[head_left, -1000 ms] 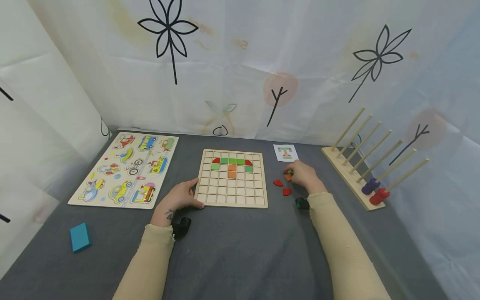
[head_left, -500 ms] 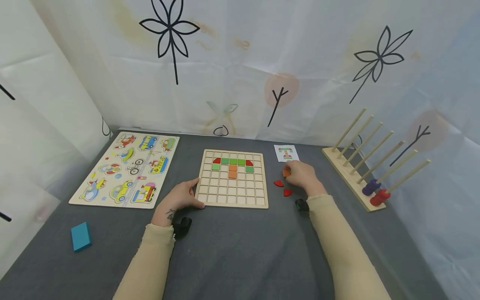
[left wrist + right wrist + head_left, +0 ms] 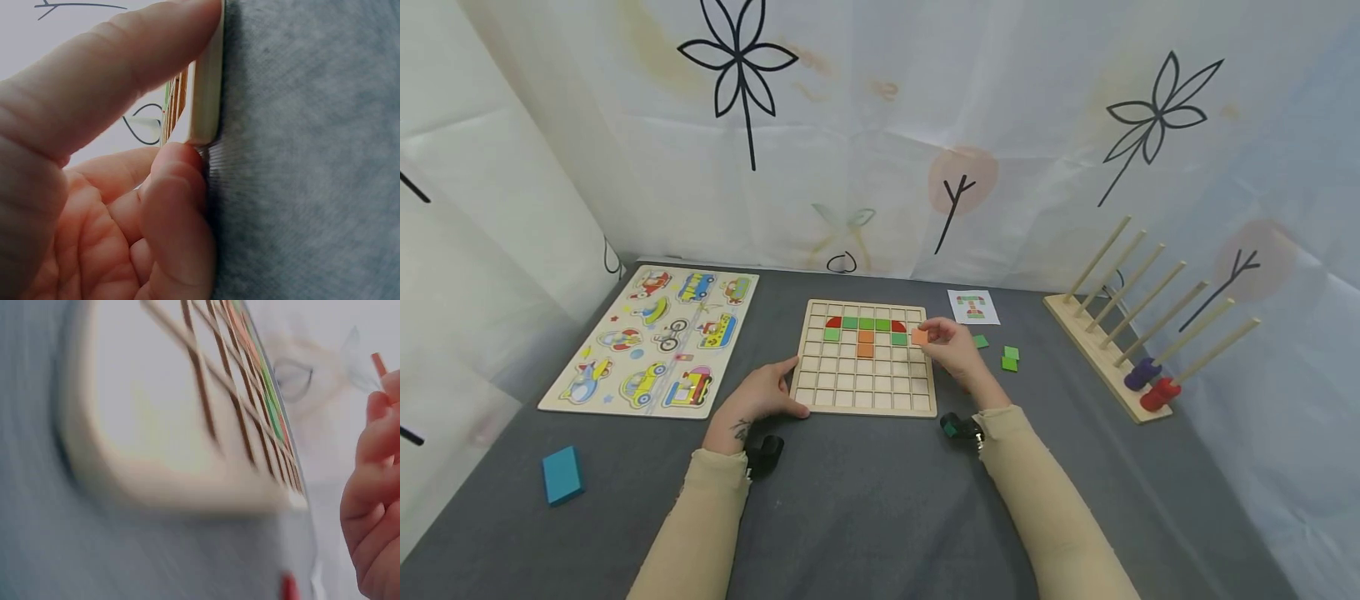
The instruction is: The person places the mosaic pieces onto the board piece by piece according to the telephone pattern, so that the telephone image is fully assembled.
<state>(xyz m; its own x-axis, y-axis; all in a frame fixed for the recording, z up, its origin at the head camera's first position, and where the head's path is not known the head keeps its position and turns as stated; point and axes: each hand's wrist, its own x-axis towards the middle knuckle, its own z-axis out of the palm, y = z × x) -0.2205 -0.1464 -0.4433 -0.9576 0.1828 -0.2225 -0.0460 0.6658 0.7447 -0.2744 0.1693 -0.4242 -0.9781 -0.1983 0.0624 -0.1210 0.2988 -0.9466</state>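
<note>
My left hand (image 3: 758, 392) grips the near left corner of a wooden grid board (image 3: 855, 388); in the left wrist view the thumb lies along one edge (image 3: 206, 103) and a finger touches the corner. Red, green and orange pieces lie in the board's upper cells, with two orange square tiles (image 3: 866, 344) in a middle column. Over the board's right edge, my right hand (image 3: 955, 348) pinches another orange square tile (image 3: 920, 337) between thumb and fingertips. That tile appears edge-on in the right wrist view (image 3: 379, 364).
Several green tiles (image 3: 1011, 358) lie right of my right hand. Behind them is a pattern card (image 3: 973, 307). A peg rack (image 3: 1105, 354) stands at the right. On the left are a vehicle puzzle (image 3: 655, 342) and a blue block (image 3: 562, 476). A red piece (image 3: 289, 587) shows near the board.
My right hand has picked up the orange tile from the loose pieces and moved left to the board's edge, uncovering green tiles. The left hand stays put.
</note>
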